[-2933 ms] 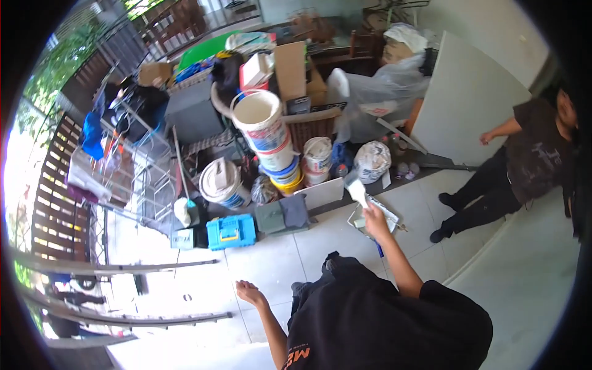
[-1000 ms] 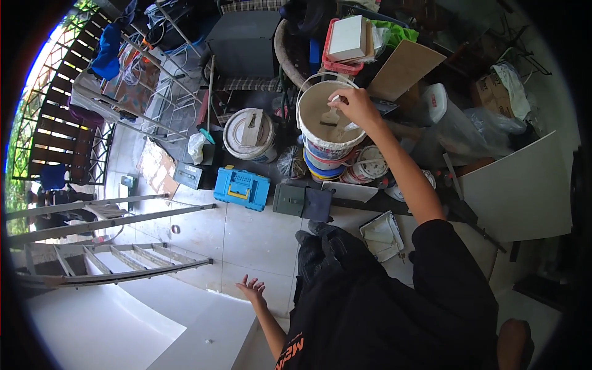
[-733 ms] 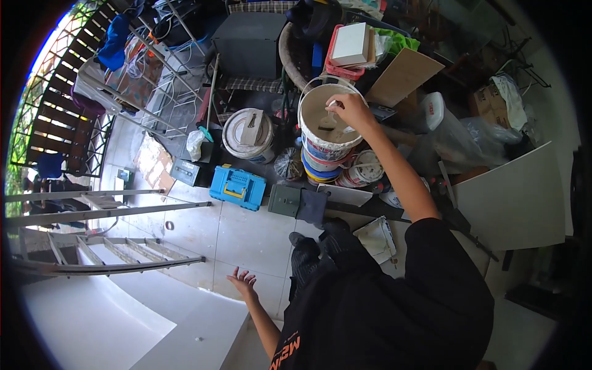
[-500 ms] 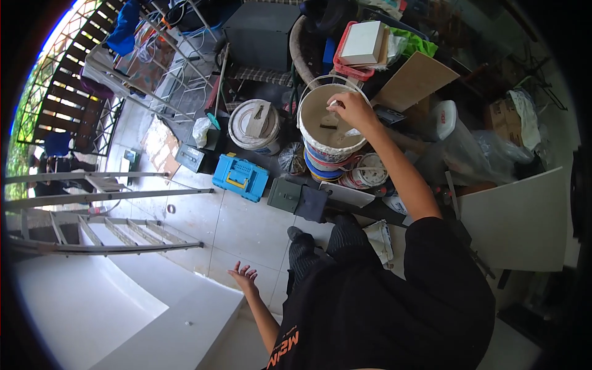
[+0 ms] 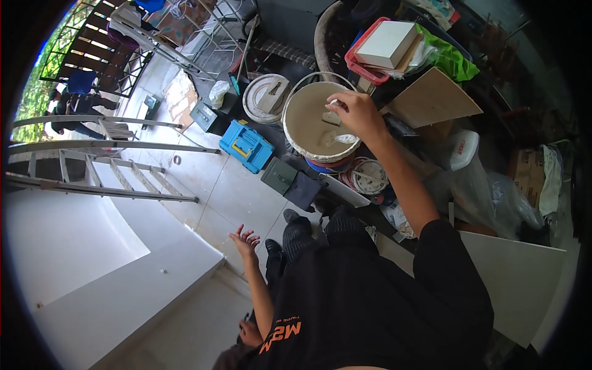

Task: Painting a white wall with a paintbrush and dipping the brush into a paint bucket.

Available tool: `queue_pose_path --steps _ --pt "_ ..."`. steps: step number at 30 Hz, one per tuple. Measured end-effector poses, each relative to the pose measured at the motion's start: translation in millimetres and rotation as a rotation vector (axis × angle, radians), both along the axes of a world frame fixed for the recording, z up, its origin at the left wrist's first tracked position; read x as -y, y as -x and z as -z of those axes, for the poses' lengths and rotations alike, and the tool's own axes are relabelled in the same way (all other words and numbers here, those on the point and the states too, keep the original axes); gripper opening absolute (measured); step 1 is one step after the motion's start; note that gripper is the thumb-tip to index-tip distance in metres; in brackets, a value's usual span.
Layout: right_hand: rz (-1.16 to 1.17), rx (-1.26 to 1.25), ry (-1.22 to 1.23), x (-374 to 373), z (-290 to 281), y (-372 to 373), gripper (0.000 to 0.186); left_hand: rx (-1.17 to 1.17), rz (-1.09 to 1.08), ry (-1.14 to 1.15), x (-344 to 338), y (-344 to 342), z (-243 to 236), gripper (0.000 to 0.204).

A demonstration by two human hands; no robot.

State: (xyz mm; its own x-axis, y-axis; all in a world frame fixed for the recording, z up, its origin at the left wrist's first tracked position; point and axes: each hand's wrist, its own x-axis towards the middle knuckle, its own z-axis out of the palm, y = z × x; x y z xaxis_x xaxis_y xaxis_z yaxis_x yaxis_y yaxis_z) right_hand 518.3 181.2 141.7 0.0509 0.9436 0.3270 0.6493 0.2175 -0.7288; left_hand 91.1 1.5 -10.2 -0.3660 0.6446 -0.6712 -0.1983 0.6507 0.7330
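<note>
My right hand [image 5: 359, 116] is closed over the mouth of a large off-white bucket [image 5: 296, 123] with a wire handle. Its fingers pinch a small white-ended tool [image 5: 333, 102]; a flat, greyish blade-like part shows below them, but its exact kind is unclear. Inside the bucket, beside the blade, lies a crumpled whitish plastic piece [image 5: 345, 139]. Pale residue coats the bucket's wall and rim. My left hand [image 5: 246, 239] hangs in the air near my left leg, open and holding nothing, with its fingers spread above the tiled floor.
A lidded bucket [image 5: 264, 98], a blue toolbox [image 5: 246, 146] and a dark green case [image 5: 279, 175] stand left of the bucket. An aluminium ladder [image 5: 114, 147] juts in from the left. Another person's hand [image 5: 250, 333] shows at the lower edge. Boards and plastic bags crowd the right.
The view has shifted, so the ladder and toolbox sit higher. Another person's hand and a second dark shoe have come into view beside me. My right hand stays over the bucket.
</note>
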Motion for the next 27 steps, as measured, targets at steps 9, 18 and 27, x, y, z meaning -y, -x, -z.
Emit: queue_pose_path --steps 9,18,27 --pt "0.124 -0.127 -0.144 4 -22 -2 0.013 -0.015 -0.067 -0.076 -3 -14 -5 0.075" --pt "-0.024 0.066 -0.059 -23 14 -2 0.013 0.001 -0.091 -0.021 -1 -18 7 0.077" --pt "-0.062 0.085 0.01 -20 19 7 0.013 0.04 -0.165 -0.066 6 -11 6 0.078"
